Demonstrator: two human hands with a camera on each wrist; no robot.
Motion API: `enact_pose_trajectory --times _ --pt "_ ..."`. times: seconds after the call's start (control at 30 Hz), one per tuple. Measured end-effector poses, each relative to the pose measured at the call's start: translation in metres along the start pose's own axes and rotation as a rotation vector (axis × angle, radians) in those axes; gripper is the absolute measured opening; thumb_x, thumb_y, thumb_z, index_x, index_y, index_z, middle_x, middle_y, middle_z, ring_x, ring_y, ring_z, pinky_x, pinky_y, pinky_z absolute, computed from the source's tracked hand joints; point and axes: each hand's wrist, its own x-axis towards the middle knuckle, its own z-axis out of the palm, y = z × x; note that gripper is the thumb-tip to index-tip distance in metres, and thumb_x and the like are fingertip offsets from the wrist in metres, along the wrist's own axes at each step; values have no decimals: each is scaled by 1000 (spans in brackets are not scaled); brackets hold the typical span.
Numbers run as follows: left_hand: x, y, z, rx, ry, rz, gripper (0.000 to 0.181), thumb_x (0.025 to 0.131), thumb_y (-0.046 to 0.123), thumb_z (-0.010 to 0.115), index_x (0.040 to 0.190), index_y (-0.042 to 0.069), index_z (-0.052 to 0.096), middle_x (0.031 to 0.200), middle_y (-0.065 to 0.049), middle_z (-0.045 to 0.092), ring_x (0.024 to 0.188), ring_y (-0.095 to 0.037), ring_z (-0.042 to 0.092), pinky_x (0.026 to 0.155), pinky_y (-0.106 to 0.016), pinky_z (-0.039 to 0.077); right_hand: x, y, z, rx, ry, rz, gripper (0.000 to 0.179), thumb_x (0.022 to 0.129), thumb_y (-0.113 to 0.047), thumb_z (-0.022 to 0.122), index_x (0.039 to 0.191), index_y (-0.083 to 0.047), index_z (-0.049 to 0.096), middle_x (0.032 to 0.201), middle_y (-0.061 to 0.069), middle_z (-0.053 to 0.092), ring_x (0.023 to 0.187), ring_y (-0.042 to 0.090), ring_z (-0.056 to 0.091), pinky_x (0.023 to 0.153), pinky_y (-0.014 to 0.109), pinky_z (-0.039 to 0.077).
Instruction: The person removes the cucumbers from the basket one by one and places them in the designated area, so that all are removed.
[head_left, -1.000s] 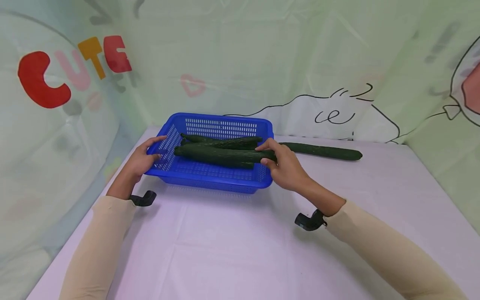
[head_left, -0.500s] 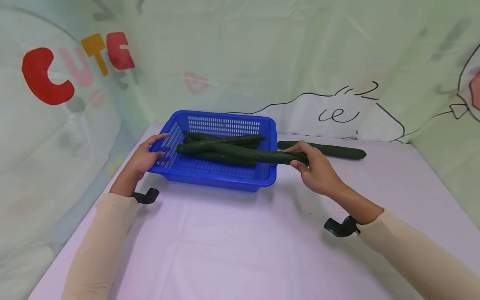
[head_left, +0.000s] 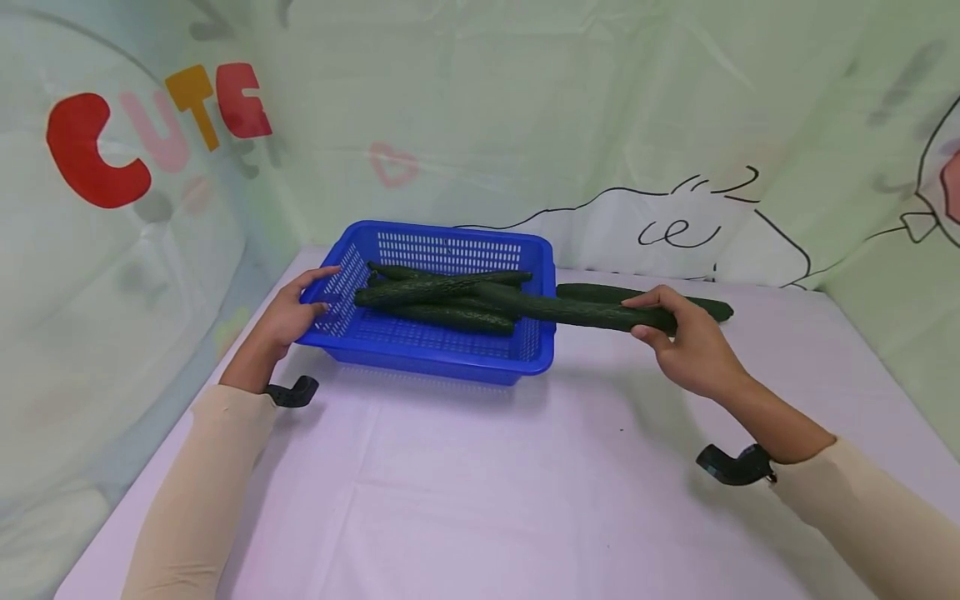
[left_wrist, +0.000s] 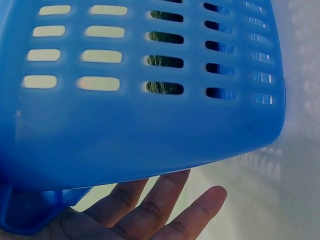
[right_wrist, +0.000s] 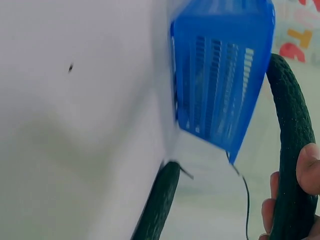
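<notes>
A blue slotted plastic basket [head_left: 420, 358] stands on the table with several dark green cucumbers [head_left: 457, 317] lying in it. My left hand [head_left: 288, 312] holds the basket's left rim; the left wrist view shows its fingers [left_wrist: 155, 205] outside the end wall. My right hand [head_left: 697, 346] grips one long cucumber [head_left: 592, 313] near its right end, thumb on one side and fingers on the other. This cucumber reaches over the basket's right rim, its left end still above the others. Behind it, another cucumber [head_left: 712, 309] lies on the table, partly hidden by the right hand.
The table [head_left: 465, 483] has a pale lilac-white cover. Printed cloth walls [head_left: 570, 108] enclose it at the back and sides. A black wrist mount [head_left: 738, 465] sits on the right wrist, and another black mount [head_left: 294, 392] on the left.
My right hand has drawn the gripped cucumber rightward, so most of it now sticks out past the basket's right rim. My left hand has stayed at the left rim.
</notes>
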Motion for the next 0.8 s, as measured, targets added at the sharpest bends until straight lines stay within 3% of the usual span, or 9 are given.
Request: enact_pose_trajectory --times 0.23,0.33,0.5,0.57,0.67,0.8 --pt "-1 1 0 1 -1 6 64 97 1 42 154 28 32 166 -15 9 148 -48 18 113 -67 26 -3 25 -22 -2 58 3 29 92 -5 65 121 -6 61 117 19 66 75 1 48 59 16 37" --pt "-2 1 0 -1 -1 6 64 97 1 42 155 29 32 166 -16 9 148 -49 19 112 -68 27 -3 36 -30 -14 87 1 30 91 -3 66 121 -6 62 114 14 66 76 -2 47 59 15 36" --pt "-1 0 0 4 3 2 65 98 1 42 155 29 31 166 -16 9 148 -49 18 112 -69 26 2 55 -37 -25 125 20 32 90 -4 68 121 -7 64 110 -30 54 90 -16 44 66 10 35" --pt "-1 0 0 3 3 2 64 98 1 41 155 29 32 166 -16 10 148 -49 18 113 -68 26 3 64 -40 -31 127 33 32 91 -6 68 122 -8 63 108 -40 46 98 -20 41 70 7 34" --pt "-1 0 -1 3 1 4 64 98 1 41 155 29 32 166 -16 10 148 -49 19 112 -67 27 5 74 -42 -36 118 47 32 92 -7 66 124 -7 62 116 -25 57 101 -24 36 73 5 33" --pt "-2 1 0 2 1 -1 65 98 1 41 155 30 31 166 -15 10 148 -48 19 113 -67 27 9 86 -44 -45 101 70 32 94 -7 64 125 -3 60 126 18 62 96 -21 38 69 3 34"
